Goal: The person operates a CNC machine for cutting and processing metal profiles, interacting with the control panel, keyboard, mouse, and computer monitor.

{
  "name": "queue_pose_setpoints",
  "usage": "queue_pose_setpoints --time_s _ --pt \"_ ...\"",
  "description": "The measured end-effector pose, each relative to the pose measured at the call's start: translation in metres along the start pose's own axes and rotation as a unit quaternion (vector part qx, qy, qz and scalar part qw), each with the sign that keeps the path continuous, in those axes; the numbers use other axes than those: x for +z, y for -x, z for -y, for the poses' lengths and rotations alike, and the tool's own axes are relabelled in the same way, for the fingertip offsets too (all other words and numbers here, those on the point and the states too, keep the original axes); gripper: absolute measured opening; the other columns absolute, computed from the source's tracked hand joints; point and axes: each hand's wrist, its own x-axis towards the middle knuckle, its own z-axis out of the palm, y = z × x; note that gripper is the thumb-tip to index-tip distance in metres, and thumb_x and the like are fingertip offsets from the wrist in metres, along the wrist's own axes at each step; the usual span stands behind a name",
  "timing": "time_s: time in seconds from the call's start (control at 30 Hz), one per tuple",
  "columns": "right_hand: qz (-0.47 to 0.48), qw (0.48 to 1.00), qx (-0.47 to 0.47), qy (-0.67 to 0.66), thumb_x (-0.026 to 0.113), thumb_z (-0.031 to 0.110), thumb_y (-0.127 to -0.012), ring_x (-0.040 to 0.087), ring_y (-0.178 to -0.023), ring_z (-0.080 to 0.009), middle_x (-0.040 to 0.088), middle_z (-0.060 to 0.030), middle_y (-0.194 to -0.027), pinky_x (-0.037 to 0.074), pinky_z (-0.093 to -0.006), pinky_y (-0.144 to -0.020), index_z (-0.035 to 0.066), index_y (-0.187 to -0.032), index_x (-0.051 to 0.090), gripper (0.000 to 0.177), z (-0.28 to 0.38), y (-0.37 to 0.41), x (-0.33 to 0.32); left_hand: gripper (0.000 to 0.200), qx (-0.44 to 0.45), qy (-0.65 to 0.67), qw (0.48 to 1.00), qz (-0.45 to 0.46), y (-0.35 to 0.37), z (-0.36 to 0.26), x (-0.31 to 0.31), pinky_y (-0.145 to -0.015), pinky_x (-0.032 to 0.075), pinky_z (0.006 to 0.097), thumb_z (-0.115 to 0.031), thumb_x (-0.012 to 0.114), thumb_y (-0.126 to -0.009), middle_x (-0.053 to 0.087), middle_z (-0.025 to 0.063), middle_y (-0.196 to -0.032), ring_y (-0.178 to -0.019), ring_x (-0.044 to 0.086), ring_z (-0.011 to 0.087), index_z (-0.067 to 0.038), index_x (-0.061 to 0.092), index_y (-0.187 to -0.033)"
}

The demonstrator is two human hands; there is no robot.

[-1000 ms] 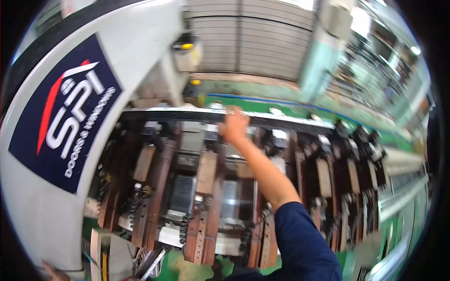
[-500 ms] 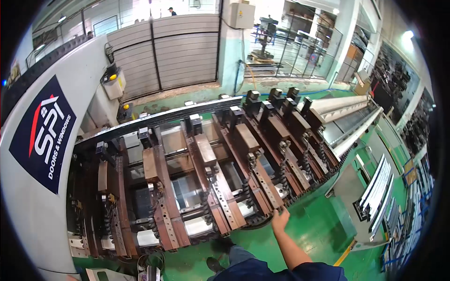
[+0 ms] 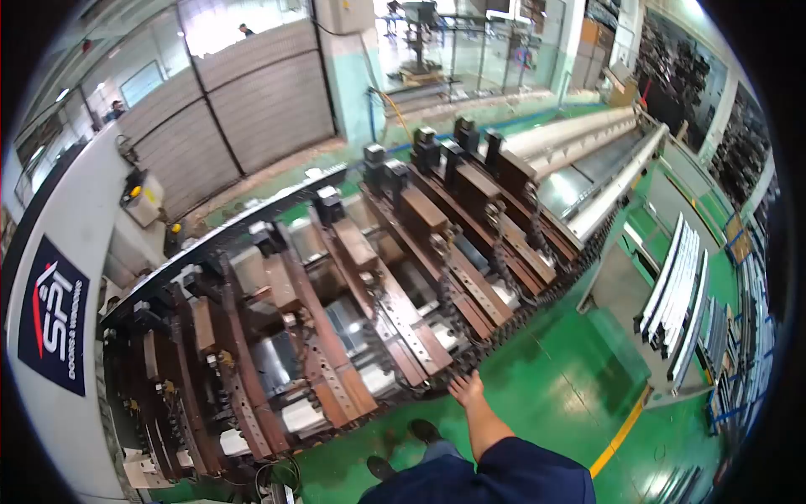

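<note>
Five fingers (image 3: 459, 385) spread apart, holding nothing, just by the black chain (image 3: 520, 315) along the front of the machine (image 3: 277, 286). Behind them the right hand (image 3: 467, 391), low over the green floor (image 3: 554, 395). No left hand in sight. Could get pinched if poked between chain links or under the nearest brown rail (image 3: 411, 332). Long way of that rail: from near the fingers, up and away to the left.
</note>
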Motion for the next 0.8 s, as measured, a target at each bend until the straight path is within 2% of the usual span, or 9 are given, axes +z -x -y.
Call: queue_pose_setpoints --time_s 0.03,0.1,0.13,0.17,0.23,0.43,0.57,0.67,0.8 --pt "0.056 0.998 0.01 -0.017 0.035 0.065 -0.105 0.037 -0.149 -0.0401 0.035 -0.0159 -0.166 0.032 -0.0591 -0.119 0.012 -0.167 0.014 0.084 0.004 -0.01 0.005 0.052 0.024 0.002 0.999 0.027 0.013 -0.053 0.0 -0.1 0.052 0.0434 -0.042 0.064 -0.101 0.07 0.024 -0.126 -0.114 0.067 0.0395 0.0 0.068 -0.132" --pt "0.051 0.998 0.037 0.029 0.034 0.066 -0.105 0.043 -0.142 -0.0411 0.041 -0.0095 -0.164 0.036 -0.0547 -0.115 0.015 -0.165 0.025 0.079 0.016 -0.019 0.021 0.051 0.055 -0.035 0.996 0.053 0.017 -0.101 0.014 -0.103 0.05 0.0418 -0.04 0.065 -0.101 0.068 0.022 -0.132 -0.12 0.065 0.0376 -0.001 0.066 -0.135" --pt "0.05 0.997 0.041 0.041 0.035 0.064 -0.106 0.045 -0.139 -0.0432 0.047 -0.0108 -0.16 0.035 -0.0528 -0.116 0.014 -0.164 0.027 0.077 0.022 -0.017 0.029 0.049 0.02 0.041 0.995 0.084 0.026 -0.145 0.017 -0.103 0.05 0.0416 -0.037 0.065 -0.102 0.066 0.0212 -0.136 -0.123 0.064 0.0365 -0.002 0.066 -0.136" --pt "0.05 0.997 0.048 0.038 0.038 0.063 -0.106 0.046 -0.137 -0.0424 0.048 -0.0104 -0.158 0.036 -0.0537 -0.115 0.013 -0.162 0.031 0.075 0.022 -0.028 0.028 0.054 0.04 0.078 0.988 0.126 0.005 -0.133 0.034 -0.106 0.049 0.0436 -0.038 0.062 -0.103 0.059 0.021 -0.146 -0.13 0.058 0.0348 -0.002 0.06 -0.143" --pt "0.049 0.991 0.079 0.092 0.041 0.059 -0.106 0.04 -0.14 -0.0421 0.046 -0.0097 -0.16 0.036 -0.0538 -0.115 0.015 -0.162 0.03 0.072 0.03 -0.025 0.034 0.056 -0.022 0.133 0.966 0.219 -0.07 -0.1 0.076 -0.106 0.048 0.0393 -0.036 0.063 -0.105 0.062 0.0178 -0.14 -0.127 0.06 0.0245 -0.001 0.053 -0.147" --pt "0.063 0.98 0.097 0.162 0.051 0.055 -0.104 0.037 -0.143 -0.0424 0.041 -0.0101 -0.163 0.034 -0.0558 -0.117 0.014 -0.161 0.033 0.072 0.017 -0.044 0.026 0.049 0.008 0.28 0.932 0.229 -0.075 -0.288 0.119 -0.092 0.053 0.0318 -0.04 0.06 -0.105 0.071 0.0128 -0.124 -0.108 0.068 0.0191 -0.005 0.061 -0.14" --pt "0.067 0.973 0.091 0.2 0.052 0.055 -0.103 0.032 -0.149 -0.0456 0.039 -0.0109 -0.165 0.032 -0.0599 -0.118 0.012 -0.161 0.033 0.075 0.011 -0.054 0.023 0.059 -0.006 0.338 0.885 0.319 -0.133 -0.363 0.18 -0.1 0.052 0.036 -0.047 0.061 -0.103 0.069 0.0141 -0.13 -0.115 0.067 0.0246 -0.005 0.056 -0.145" --pt "0.017 0.977 0.086 0.193 0.051 0.059 -0.103 0.042 -0.143 -0.0404 0.041 -0.0102 -0.163 0.034 -0.0548 -0.116 0.014 -0.152 0.043 0.067 0.012 -0.058 0.027 0.061 -0.036 0.365 0.856 0.364 -0.175 -0.427 0.241 -0.101 0.052 0.0382 -0.049 0.061 -0.102 0.068 0.0139 -0.133 -0.115 0.067 0.0256 -0.004 0.057 -0.143" --pt "-0.05 0.984 0.06 0.159 0.054 0.062 -0.101 0.066 -0.113 -0.0316 0.067 -0.0105 -0.125 0.053 -0.0499 -0.091 0.012 -0.128 0.062 0.058 -0.007 -0.085 0.005 0.064 -0.101 0.437 0.815 0.366 -0.257 -0.482 0.349 -0.101 0.052 0.0451 -0.053 0.061 -0.101 0.065 0.0162 -0.137 -0.118 0.065 0.0296 -0.004 0.056 -0.142"
